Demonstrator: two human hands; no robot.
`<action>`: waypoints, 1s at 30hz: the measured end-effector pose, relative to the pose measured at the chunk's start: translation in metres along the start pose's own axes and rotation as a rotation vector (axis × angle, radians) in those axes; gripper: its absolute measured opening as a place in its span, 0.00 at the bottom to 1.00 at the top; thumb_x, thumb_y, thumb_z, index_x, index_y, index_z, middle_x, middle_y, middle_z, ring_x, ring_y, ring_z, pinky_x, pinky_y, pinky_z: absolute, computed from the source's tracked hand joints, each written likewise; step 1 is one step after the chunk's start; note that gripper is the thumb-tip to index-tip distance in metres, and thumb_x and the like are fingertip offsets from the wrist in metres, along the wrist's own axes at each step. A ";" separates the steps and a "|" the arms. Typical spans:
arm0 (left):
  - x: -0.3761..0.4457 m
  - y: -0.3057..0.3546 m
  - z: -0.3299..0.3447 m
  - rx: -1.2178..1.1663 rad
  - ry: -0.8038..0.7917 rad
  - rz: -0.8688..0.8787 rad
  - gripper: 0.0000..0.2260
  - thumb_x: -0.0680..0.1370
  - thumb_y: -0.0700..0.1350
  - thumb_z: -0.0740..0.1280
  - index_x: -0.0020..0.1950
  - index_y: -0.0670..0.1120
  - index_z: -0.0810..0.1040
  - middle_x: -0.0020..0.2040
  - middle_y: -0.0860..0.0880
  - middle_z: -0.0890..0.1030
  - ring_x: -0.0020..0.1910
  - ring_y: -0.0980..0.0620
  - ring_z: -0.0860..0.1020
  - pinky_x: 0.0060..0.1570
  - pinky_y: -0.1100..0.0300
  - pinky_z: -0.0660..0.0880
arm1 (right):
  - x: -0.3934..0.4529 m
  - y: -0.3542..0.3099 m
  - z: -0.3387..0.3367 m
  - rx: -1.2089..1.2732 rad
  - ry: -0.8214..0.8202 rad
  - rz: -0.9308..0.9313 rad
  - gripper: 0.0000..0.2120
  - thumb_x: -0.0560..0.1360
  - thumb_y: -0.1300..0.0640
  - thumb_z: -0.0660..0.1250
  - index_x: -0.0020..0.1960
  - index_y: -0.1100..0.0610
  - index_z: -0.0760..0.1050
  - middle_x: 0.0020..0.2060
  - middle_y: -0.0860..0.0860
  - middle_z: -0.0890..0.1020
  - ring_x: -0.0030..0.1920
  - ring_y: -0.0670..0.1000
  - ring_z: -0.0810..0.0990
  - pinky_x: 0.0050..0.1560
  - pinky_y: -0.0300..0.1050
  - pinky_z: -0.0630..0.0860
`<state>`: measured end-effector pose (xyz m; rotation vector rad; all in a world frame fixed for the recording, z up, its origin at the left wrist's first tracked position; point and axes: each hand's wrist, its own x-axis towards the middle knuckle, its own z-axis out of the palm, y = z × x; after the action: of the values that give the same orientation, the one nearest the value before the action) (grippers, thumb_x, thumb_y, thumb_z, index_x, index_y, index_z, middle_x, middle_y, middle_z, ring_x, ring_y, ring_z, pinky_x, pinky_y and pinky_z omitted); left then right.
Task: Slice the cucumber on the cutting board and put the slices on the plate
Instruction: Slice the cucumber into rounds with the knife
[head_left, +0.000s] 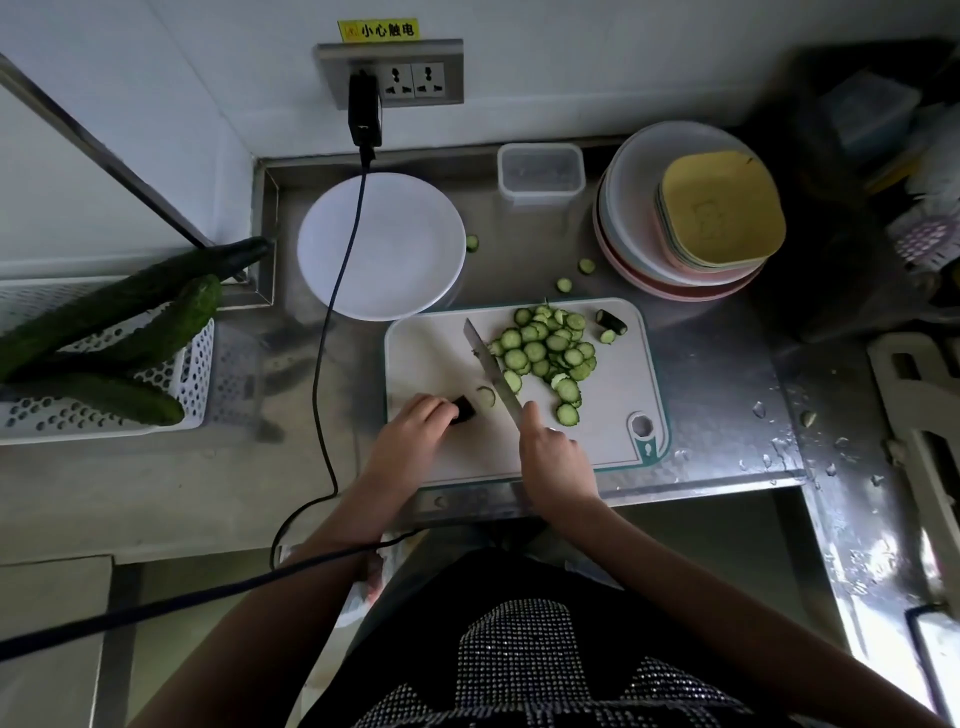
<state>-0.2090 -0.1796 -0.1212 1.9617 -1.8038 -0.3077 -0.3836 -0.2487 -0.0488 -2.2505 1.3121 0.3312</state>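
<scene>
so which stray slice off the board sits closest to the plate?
The cucumber slice just off the white plate rim's right edge. The other two strays lie farther right, nearer the stacked bowls.

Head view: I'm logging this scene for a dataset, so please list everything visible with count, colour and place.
cutting board: one, white, counter centre
cucumber slices: many, green, board right
cucumber stub: one, dark green, under left fingers
end piece: one, green, board far corner
stray slices: three, green, counter
knife: one, silver, on board
plate: one, white, behind board
whole cucumbers: several, green, left basket
basket: one, white, left
container: one, clear, back
stacked dishes: pastel, right
cable: one, black, from socket
left hand: on stub
right hand: gripping knife
</scene>
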 end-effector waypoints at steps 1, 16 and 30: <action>0.000 0.000 0.000 0.002 -0.003 -0.004 0.08 0.72 0.39 0.62 0.48 0.41 0.79 0.45 0.45 0.79 0.49 0.49 0.72 0.38 0.52 0.79 | -0.001 0.000 -0.004 0.016 0.009 -0.007 0.09 0.80 0.65 0.50 0.60 0.59 0.59 0.44 0.61 0.81 0.44 0.64 0.80 0.37 0.52 0.67; 0.004 0.010 -0.010 0.017 0.025 -0.018 0.13 0.69 0.40 0.57 0.44 0.41 0.80 0.40 0.46 0.80 0.47 0.51 0.71 0.33 0.58 0.79 | -0.009 -0.010 0.002 0.003 -0.046 -0.092 0.07 0.81 0.61 0.49 0.59 0.59 0.60 0.43 0.61 0.81 0.43 0.64 0.80 0.36 0.51 0.66; 0.003 0.011 -0.009 0.058 0.062 0.017 0.11 0.70 0.40 0.59 0.43 0.42 0.81 0.42 0.47 0.81 0.48 0.53 0.72 0.44 0.61 0.70 | -0.003 -0.010 0.014 -0.104 -0.126 -0.075 0.17 0.74 0.72 0.54 0.60 0.59 0.59 0.47 0.58 0.81 0.45 0.62 0.80 0.39 0.50 0.69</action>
<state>-0.2141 -0.1817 -0.1077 1.9716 -1.8083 -0.1881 -0.3757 -0.2353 -0.0563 -2.3164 1.1681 0.5157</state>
